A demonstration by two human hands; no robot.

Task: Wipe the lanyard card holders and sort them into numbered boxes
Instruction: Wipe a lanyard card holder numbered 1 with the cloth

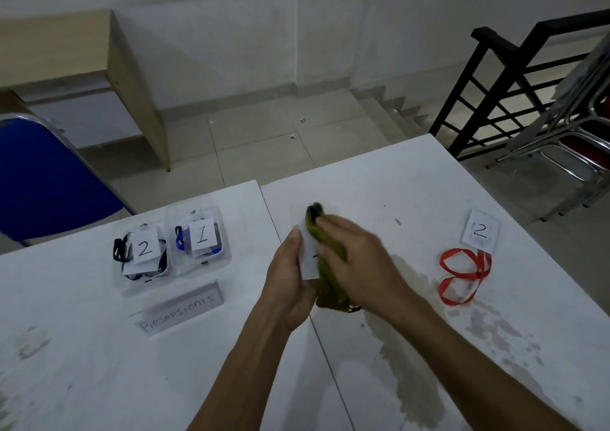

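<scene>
From the head camera, I had my left hand (290,278) curled around a card holder (308,252), thumb up along its left edge and the other fingers behind it, holding it up above the seam between the 2 white tables (412,199). My right hand (356,259) pressed an olive-green cloth (330,285) against the holder's face, fingers bunched over the cloth; the hand was blurred, so exactly how each finger lay I could not tell. The step, as I judged it, was the wipe itself. To do it well I needed the left grip firm at the edge so the plastic would not flex or slip, and the cloth drawn flat across the whole face, then the back, keeping the dark lanyard that showed at the top out of the way. Only a dash of the holder's number showed, so I would have to read it before sorting. The clear boxes marked 2 (142,252) and 1 (201,237) sat side by side, touching, to my left, with holders already in them. A second holder marked 2 (480,231), on a red lanyard (462,275), lay on the right table, not yet wiped by my reckoning.
</scene>
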